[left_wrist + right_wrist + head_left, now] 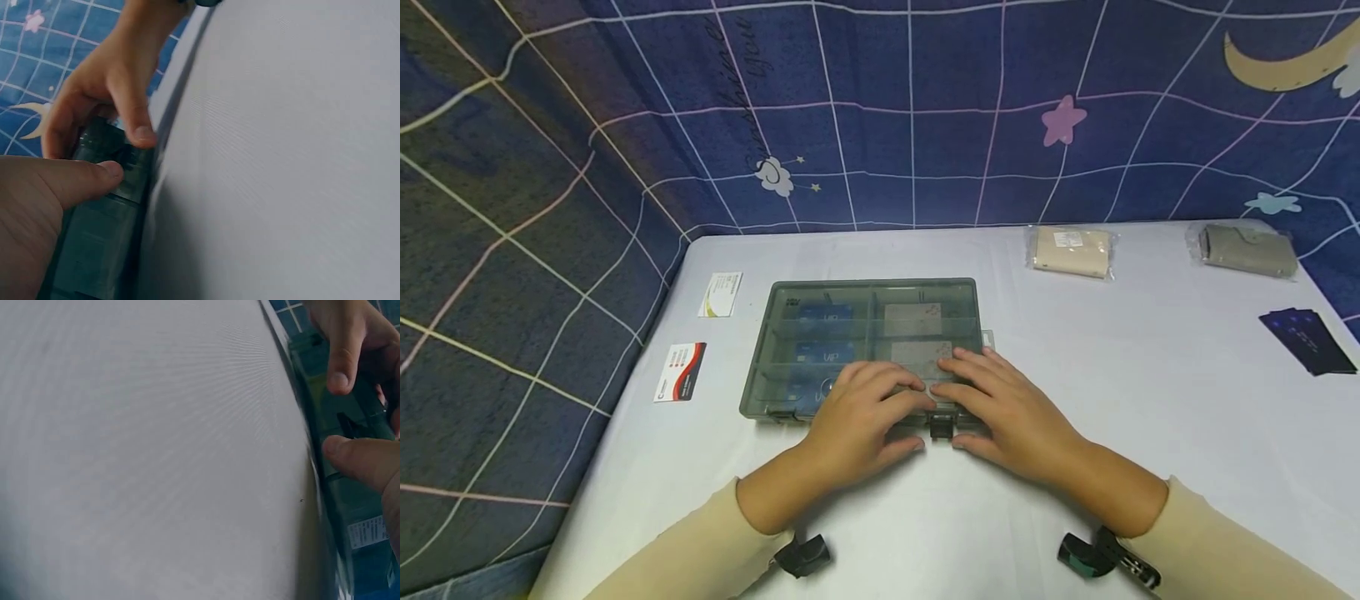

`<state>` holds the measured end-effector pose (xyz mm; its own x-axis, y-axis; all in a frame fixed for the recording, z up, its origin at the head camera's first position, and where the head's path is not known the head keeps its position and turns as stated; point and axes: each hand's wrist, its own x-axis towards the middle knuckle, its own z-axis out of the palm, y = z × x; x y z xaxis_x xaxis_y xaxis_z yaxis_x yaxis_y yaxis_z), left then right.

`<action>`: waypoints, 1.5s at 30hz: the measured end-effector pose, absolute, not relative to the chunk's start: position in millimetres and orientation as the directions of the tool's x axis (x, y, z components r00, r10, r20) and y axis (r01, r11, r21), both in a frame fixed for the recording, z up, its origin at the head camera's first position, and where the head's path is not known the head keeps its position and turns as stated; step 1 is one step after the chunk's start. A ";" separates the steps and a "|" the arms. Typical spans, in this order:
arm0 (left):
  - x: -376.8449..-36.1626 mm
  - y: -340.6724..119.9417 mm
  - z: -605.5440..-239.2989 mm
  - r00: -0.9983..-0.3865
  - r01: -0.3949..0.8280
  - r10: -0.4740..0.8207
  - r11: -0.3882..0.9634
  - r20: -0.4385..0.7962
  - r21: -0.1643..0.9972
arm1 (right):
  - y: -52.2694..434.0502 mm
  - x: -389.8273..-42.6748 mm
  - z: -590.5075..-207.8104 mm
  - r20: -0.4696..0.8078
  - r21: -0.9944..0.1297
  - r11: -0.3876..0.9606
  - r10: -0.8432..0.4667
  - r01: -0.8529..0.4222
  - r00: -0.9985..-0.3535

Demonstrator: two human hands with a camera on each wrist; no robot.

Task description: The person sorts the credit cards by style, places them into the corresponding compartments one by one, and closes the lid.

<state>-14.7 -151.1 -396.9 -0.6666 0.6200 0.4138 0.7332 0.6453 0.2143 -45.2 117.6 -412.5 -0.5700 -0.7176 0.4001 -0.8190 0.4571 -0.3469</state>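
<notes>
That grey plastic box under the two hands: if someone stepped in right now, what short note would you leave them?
Left hand: fingers lie on the lid of the grey box, thumb at its front edge.
Right hand: the same, on the other side of the black latch.
The box lies flat on the white table, lid down, cards visible inside; whether the latch is fastened cannot be told.
Loose cards and two wrapped packets lie outside the box.

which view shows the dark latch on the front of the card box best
The head view: the latch sits in plain sight on the box front, between both thumbs. The wrist views show only a close, dim slice of it behind thumbs.
</notes>
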 end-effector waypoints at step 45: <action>-31.9 -138.7 -382.3 -0.717 0.694 0.576 0.645 0.393 0.321 | 118.1 -54.5 -398.4 0.445 -0.501 0.399 -0.643 -0.768 -0.624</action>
